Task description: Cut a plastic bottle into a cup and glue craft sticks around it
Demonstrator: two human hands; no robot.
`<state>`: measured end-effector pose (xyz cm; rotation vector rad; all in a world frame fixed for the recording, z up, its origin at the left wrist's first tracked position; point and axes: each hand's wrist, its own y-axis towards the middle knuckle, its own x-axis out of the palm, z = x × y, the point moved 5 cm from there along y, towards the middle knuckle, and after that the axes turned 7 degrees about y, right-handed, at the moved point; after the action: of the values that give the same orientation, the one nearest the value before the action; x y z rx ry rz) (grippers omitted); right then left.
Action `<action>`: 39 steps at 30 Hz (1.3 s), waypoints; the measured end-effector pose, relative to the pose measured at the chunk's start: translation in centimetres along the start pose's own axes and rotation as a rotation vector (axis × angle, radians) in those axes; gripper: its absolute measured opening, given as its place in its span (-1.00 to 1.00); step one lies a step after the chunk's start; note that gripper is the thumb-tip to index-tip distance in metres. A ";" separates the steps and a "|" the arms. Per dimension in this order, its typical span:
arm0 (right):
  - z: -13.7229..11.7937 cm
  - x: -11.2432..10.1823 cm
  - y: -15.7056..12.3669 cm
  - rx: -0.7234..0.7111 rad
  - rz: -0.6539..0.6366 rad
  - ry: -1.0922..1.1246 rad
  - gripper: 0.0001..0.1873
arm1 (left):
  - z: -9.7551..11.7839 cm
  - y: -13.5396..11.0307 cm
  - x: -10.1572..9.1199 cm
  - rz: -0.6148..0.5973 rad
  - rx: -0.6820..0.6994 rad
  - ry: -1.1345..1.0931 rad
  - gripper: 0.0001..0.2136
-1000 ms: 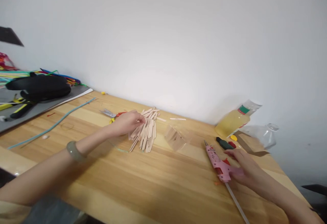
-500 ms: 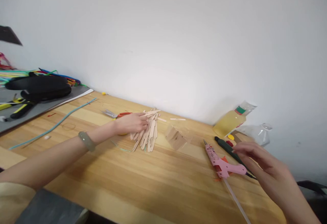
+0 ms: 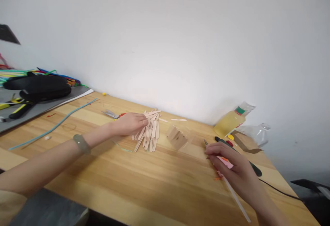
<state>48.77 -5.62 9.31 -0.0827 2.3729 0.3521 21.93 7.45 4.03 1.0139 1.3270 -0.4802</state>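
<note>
Wall: pale and plain, filling the upper half (image 3: 165, 47).
Bench: light wood (image 3: 144, 184), much the same as a second ago.
Right hand: the biggest change; a second ago it is at the gun's handle, half a second ago it is clear to the right with fingers parted, and now it (image 3: 239, 165) covers the gun from above, fingers bent and close together. Whether they grip it, I cannot tell.
Left hand: at the left edge of the sticks in all three views (image 3: 130, 123), fingers bent down among them, with only small shifts. I cannot tell whether it pinches one.
Pouch: black, on the mat at far left, unmoved (image 3: 46, 84).
Bottle: yellow, tilted near the wall at right (image 3: 229, 122).
Gun: pink, on the bench in much the same place (image 3: 227, 163), now mostly hidden under the right hand, its nozzle showing past the fingertips.
Sticks: a loose wooden heap beside the left hand (image 3: 154, 131), about where it was.
Flask: clear, right of the bottle (image 3: 260, 135).
Green tool: partly behind the right hand (image 3: 256, 170); its rear end and black cord now show.
Glue stick: whitish, running toward the near edge from beneath the right hand (image 3: 237, 198).
Scissors: just left of the sticks, handles partly hidden (image 3: 110, 114).
</note>
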 end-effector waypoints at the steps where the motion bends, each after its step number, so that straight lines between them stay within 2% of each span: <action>1: -0.1 0.6 0.1 0.028 0.009 0.020 -0.78 | 0.5 0.0 -0.3 -0.009 -0.066 -0.130 -0.85; 3: -0.8 2.0 0.3 0.057 0.027 0.063 -0.79 | 2.2 0.2 -0.7 -0.053 -0.183 -0.472 -0.84; 5: -1.9 3.4 0.6 0.031 0.041 0.105 -0.75 | 4.8 0.5 -0.9 -0.095 -0.239 -0.810 -0.84; 7: -3.0 4.5 1.0 -0.021 0.052 0.121 -0.72 | 7.5 0.9 -1.1 -0.139 -0.255 -0.962 -0.84; 10: -4.1 4.6 1.4 -0.114 0.084 0.058 -0.87 | 10.2 1.6 -1.3 -0.177 -0.246 -1.028 -0.85; 12: -4.1 3.6 1.5 -0.165 0.118 0.008 -0.85 | 10.6 2.3 -1.5 -0.145 -0.229 -1.008 -0.83; 16: -2.4 0.6 1.7 -0.113 0.252 -0.082 -0.86 | 8.8 4.0 -3.0 0.152 -0.177 -0.878 -0.78; 17: -1.9 0.1 1.8 -0.085 0.268 -0.121 -0.85 | 8.3 4.6 -3.3 0.188 -0.158 -0.827 -0.78; 18: -1.5 -0.1 1.9 -0.068 0.267 -0.162 -0.87 | 7.9 5.2 -3.4 0.183 -0.148 -0.776 -0.76; 20: -1.0 0.1 2.3 -0.085 0.206 -0.237 -0.92 | 7.8 6.5 -3.1 0.066 -0.088 -0.681 -0.67; 22: -1.0 1.0 2.5 -0.175 0.125 -0.293 -0.87 | 8.3 7.6 -2.6 -0.063 0.038 -0.568 -0.63; 25: -1.4 2.1 2.5 -0.317 0.061 -0.348 -0.78 | 9.3 8.7 -1.6 -0.155 0.220 -0.376 -0.65; 29: -1.3 2.2 2.2 -0.251 0.085 -0.392 -0.85 | 9.5 9.3 -0.3 -0.216 0.243 -0.235 -0.66; 31: -1.2 1.9 2.1 -0.222 0.092 -0.391 -0.98 | 9.5 9.4 0.0 -0.232 0.235 -0.221 -0.69; 36: -1.3 2.1 1.8 -0.334 0.053 -0.342 -0.88 | 9.7 9.7 0.4 -0.186 0.273 -0.239 -0.71; 39: -0.8 2.7 1.8 -0.342 0.000 -0.385 -0.84 | 9.6 9.7 0.8 -0.132 0.277 -0.239 -0.75</action>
<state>45.98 -4.03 8.48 -0.1588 1.9150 0.7049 35.23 4.78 5.74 1.0604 1.1367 -0.8766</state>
